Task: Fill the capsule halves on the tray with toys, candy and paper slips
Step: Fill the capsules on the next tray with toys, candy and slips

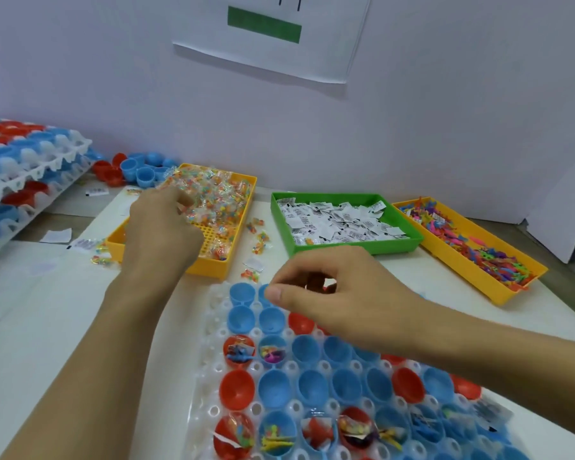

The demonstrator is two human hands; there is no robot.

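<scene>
Capsule tray [210, 376] under curled right hand [332, 293], contents unclear; left hand [160, 227] fingering candy packets [213, 194] in yellow bin [219, 270]

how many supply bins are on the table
3, all beyond the capsule tray: a yellow candy bin under the left hand, a green paper-slip bin in the middle, a yellow toy bin on the right.

Red, blue capsule halves [274, 390]; green slip tray [346, 245]; yellow candy tray [210, 268].
</scene>
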